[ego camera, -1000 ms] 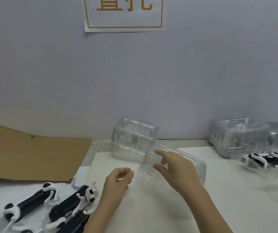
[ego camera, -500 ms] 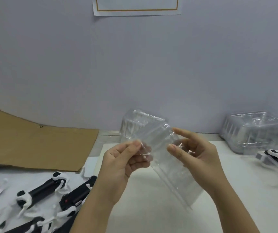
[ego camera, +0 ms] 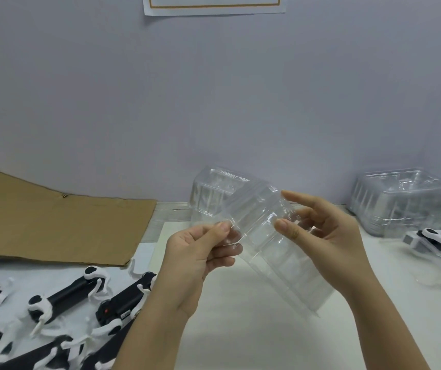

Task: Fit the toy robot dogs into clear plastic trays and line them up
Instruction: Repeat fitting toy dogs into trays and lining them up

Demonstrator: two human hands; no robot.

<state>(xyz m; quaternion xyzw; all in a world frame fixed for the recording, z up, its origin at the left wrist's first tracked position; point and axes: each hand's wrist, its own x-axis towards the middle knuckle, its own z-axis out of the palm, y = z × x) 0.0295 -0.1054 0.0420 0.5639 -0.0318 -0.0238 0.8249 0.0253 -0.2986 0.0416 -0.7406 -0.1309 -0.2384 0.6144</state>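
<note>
A clear plastic tray (ego camera: 275, 252) is held tilted in the air above the white table, between both hands. My left hand (ego camera: 198, 260) pinches its near left edge with thumb and fingers. My right hand (ego camera: 328, 241) grips its upper right side, thumb in front and fingers behind. Several black and white toy robot dogs (ego camera: 67, 295) lie in a pile at the lower left. Another toy dog (ego camera: 432, 239) sits in a clear tray at the far right.
A stack of clear trays (ego camera: 211, 193) stands by the wall behind my hands. More stacked trays (ego camera: 400, 198) stand at the right. A flat brown cardboard sheet (ego camera: 53, 222) lies at the left. The grey wall (ego camera: 214, 89) bounds the table's far edge.
My right hand has lifted the clear tray off the table and tilted it. My left hand has come up and taken hold of its edge. The camera view has shifted downward.
</note>
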